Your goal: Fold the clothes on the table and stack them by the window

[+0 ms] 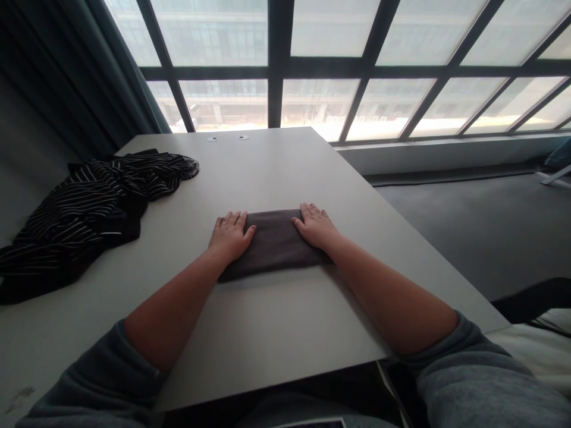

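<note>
A folded dark grey cloth [274,242] lies flat in the middle of the white table [276,333]. My left hand [231,236] rests palm down on its left end, fingers stretched out flat. My right hand [316,226] lies palm down on its right end, fingers also flat and apart. Neither hand grips the cloth; both press on top of it. Grey sleeves are pushed up both forearms.
A crumpled black garment with thin white stripes [84,208] lies at the table's left side. Two small round caps [227,138] sit near the far edge. Large windows [357,59] stand behind the table. Grey floor [482,232] lies to the right.
</note>
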`<control>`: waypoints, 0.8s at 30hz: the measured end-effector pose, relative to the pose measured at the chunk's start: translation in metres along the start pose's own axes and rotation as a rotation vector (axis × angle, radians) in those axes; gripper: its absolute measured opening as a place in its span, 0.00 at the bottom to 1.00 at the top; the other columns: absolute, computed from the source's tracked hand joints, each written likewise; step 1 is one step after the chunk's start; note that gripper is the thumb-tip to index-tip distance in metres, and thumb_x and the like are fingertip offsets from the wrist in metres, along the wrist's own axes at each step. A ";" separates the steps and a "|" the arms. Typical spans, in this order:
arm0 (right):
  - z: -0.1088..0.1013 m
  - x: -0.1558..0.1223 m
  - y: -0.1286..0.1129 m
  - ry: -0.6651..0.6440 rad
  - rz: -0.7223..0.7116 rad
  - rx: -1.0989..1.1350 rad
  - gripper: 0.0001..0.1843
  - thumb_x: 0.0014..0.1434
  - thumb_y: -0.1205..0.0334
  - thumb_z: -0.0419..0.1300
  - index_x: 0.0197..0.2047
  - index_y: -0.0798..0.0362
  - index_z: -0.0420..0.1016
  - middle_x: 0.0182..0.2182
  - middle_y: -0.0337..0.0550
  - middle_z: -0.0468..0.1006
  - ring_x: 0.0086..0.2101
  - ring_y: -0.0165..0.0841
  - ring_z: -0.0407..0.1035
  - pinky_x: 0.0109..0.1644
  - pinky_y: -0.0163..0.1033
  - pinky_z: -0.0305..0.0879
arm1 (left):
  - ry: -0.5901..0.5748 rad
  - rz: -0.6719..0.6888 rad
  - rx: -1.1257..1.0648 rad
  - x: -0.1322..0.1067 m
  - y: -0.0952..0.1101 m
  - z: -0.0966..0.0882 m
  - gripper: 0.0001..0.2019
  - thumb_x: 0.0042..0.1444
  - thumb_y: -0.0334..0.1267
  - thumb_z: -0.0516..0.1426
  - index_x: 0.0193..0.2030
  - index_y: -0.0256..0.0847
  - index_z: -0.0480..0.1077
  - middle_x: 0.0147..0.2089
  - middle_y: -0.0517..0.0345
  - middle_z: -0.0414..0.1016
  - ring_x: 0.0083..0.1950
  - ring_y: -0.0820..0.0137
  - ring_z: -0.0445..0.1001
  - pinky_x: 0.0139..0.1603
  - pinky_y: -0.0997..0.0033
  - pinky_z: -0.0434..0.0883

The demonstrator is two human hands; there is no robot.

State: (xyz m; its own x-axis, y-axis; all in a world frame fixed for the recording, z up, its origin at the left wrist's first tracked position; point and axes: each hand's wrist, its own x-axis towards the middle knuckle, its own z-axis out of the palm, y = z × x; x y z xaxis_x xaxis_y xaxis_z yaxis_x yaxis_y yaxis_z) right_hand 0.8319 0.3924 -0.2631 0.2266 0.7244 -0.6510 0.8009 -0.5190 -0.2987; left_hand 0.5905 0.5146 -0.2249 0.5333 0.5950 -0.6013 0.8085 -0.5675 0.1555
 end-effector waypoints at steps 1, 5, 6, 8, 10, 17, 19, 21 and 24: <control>0.000 0.001 0.002 -0.003 0.020 0.006 0.42 0.76 0.42 0.40 0.81 0.62 0.48 0.79 0.56 0.47 0.78 0.48 0.39 0.80 0.59 0.36 | 0.006 0.003 0.002 0.000 0.000 0.000 0.35 0.75 0.54 0.40 0.80 0.34 0.54 0.81 0.44 0.55 0.82 0.51 0.51 0.81 0.44 0.48; -0.002 0.005 0.011 0.014 0.058 0.030 0.43 0.75 0.41 0.41 0.81 0.62 0.48 0.79 0.57 0.48 0.78 0.50 0.39 0.80 0.62 0.37 | 0.033 0.016 -0.014 0.000 -0.001 0.000 0.34 0.75 0.54 0.41 0.79 0.34 0.57 0.79 0.42 0.60 0.80 0.52 0.57 0.81 0.43 0.50; -0.002 0.006 0.013 0.019 0.055 0.034 0.42 0.75 0.42 0.41 0.81 0.62 0.49 0.79 0.58 0.50 0.77 0.51 0.41 0.79 0.62 0.38 | 0.038 0.018 -0.025 0.001 -0.002 0.000 0.34 0.75 0.54 0.42 0.78 0.35 0.58 0.78 0.42 0.62 0.79 0.52 0.59 0.81 0.43 0.50; -0.001 0.006 0.016 0.027 0.041 0.038 0.41 0.75 0.43 0.42 0.80 0.63 0.52 0.78 0.58 0.53 0.77 0.54 0.42 0.79 0.62 0.40 | 0.047 0.024 -0.048 0.003 -0.006 0.001 0.33 0.74 0.53 0.43 0.77 0.35 0.60 0.76 0.42 0.65 0.77 0.52 0.62 0.81 0.44 0.50; -0.001 0.007 0.019 0.037 0.020 0.037 0.40 0.75 0.45 0.43 0.79 0.65 0.55 0.77 0.60 0.54 0.77 0.55 0.40 0.79 0.60 0.41 | 0.051 0.033 -0.067 0.006 -0.010 0.002 0.31 0.74 0.52 0.44 0.76 0.36 0.62 0.75 0.42 0.66 0.76 0.52 0.63 0.80 0.44 0.51; -0.004 0.012 0.030 0.139 -0.141 0.063 0.28 0.75 0.52 0.49 0.67 0.61 0.74 0.64 0.60 0.74 0.65 0.47 0.66 0.73 0.46 0.57 | 0.080 0.119 -0.093 0.014 -0.022 -0.004 0.26 0.74 0.49 0.45 0.65 0.37 0.72 0.65 0.42 0.76 0.66 0.55 0.72 0.72 0.54 0.65; -0.010 0.013 0.034 0.145 -0.183 0.079 0.25 0.74 0.53 0.51 0.63 0.58 0.77 0.59 0.57 0.78 0.59 0.44 0.71 0.69 0.44 0.62 | 0.062 0.135 -0.069 0.012 -0.025 -0.011 0.25 0.74 0.49 0.43 0.60 0.39 0.75 0.60 0.44 0.79 0.61 0.57 0.75 0.67 0.57 0.68; -0.019 0.011 0.038 0.111 -0.247 0.093 0.24 0.73 0.53 0.53 0.61 0.57 0.79 0.57 0.55 0.79 0.58 0.44 0.71 0.68 0.45 0.63 | 0.019 0.158 -0.048 0.009 -0.028 -0.020 0.26 0.74 0.50 0.41 0.55 0.41 0.77 0.55 0.46 0.81 0.56 0.58 0.78 0.60 0.59 0.71; -0.037 0.003 0.041 -0.020 -0.367 0.118 0.23 0.72 0.51 0.55 0.61 0.52 0.80 0.56 0.51 0.80 0.56 0.45 0.72 0.65 0.46 0.65 | -0.065 0.210 -0.035 0.002 -0.031 -0.036 0.27 0.73 0.55 0.42 0.47 0.44 0.78 0.48 0.50 0.82 0.49 0.58 0.79 0.50 0.62 0.72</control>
State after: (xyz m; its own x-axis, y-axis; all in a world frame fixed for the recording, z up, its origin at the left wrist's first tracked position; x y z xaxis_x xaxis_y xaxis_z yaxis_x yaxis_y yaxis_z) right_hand 0.8863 0.3899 -0.2514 -0.0750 0.8635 -0.4988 0.7573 -0.2761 -0.5918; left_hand 0.5759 0.5539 -0.2025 0.6745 0.4270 -0.6023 0.6902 -0.6543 0.3091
